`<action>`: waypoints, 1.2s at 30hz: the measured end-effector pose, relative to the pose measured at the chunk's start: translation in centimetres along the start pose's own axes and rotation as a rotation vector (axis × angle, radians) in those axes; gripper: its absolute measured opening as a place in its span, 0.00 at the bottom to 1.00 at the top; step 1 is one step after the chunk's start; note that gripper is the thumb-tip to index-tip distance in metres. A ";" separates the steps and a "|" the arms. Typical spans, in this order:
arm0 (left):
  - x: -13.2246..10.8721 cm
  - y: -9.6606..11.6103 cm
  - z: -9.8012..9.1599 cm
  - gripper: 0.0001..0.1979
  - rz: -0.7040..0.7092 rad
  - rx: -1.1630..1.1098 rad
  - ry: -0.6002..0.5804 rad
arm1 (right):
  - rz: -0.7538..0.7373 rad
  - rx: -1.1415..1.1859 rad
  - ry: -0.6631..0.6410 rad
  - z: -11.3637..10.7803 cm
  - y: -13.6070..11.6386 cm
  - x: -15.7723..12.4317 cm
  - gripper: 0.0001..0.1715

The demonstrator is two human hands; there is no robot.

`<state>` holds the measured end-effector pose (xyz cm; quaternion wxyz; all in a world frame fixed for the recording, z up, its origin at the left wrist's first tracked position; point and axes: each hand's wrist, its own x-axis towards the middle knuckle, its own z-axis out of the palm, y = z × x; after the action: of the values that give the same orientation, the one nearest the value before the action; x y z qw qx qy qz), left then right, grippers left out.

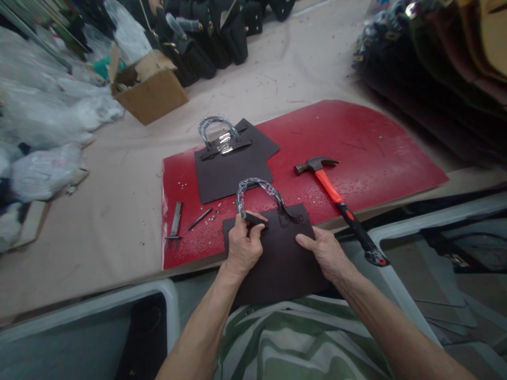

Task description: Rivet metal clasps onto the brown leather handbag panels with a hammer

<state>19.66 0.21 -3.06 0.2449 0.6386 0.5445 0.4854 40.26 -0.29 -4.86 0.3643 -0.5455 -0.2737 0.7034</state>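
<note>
My left hand (244, 244) is closed around a short dark bar-like tool (253, 217), whose end meets the upper left of a dark brown bag panel (283, 264). With its thumb on top, my right hand (327, 250) pinches the panel's right edge. A plastic-wrapped handle (255, 182) arches from the panel's top edge, and its right end lies at a stitched tab. The panel overhangs the front edge of a red mat (356, 142). On the right lies a claw hammer (327, 184) with an orange and black grip, apart from my right hand.
Other panels with a wrapped handle (233, 171) lie behind on the mat. A pronged metal tool (174, 224) and a thin metal rod (199, 219) rest at left among small bits. A cardboard box (152, 92), dark bags (194, 47) and stacked pieces (428, 79) stand farther back. White-rimmed bins (170, 301) sit below.
</note>
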 end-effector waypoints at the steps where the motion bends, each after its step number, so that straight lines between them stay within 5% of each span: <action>1: 0.1 0.0 0.0 0.05 0.023 0.020 -0.001 | -0.005 -0.006 0.005 0.1 -0.1 -0.1 0.22; 11: 0.2 0.0 0.1 0.05 0.133 0.093 -0.010 | -0.069 -0.213 0.101 0.7 -0.8 -0.5 0.18; 17: 0.3 -0.1 0.2 0.05 0.153 0.107 -0.039 | -0.317 -1.229 0.292 -0.3 -4.3 -2.7 0.16; 22: 0.2 -0.4 0.3 0.06 0.175 0.093 -0.048 | -0.651 -1.453 0.572 -2.6 -7.5 -2.8 0.15; 25: 0.1 -0.4 0.4 0.05 0.191 0.110 -0.044 | -0.618 -1.604 0.541 -4.0 -8.3 -1.2 0.15; 27: 0.1 -0.5 0.4 0.05 0.199 0.121 -0.046 | -0.517 -1.599 0.479 -4.5 -8.7 -0.1 0.12; 30: 0.1 -0.5 0.6 0.06 0.223 0.125 -0.042 | -0.364 -1.219 0.388 -4.8 -9.7 1.1 0.05; 33: 0.2 -0.4 0.6 0.07 0.244 0.132 -0.036 | -0.224 -0.867 0.254 -5.0 -11.1 1.5 0.07; 36: 0.3 -0.4 0.7 0.07 0.249 0.143 -0.030 | -0.162 -0.770 0.122 -4.7 -12.2 0.8 0.08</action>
<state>20.07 0.74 -3.60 0.1447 0.7243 0.4906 0.4623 47.34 7.40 3.02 0.2032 -0.6597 -0.5372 0.4847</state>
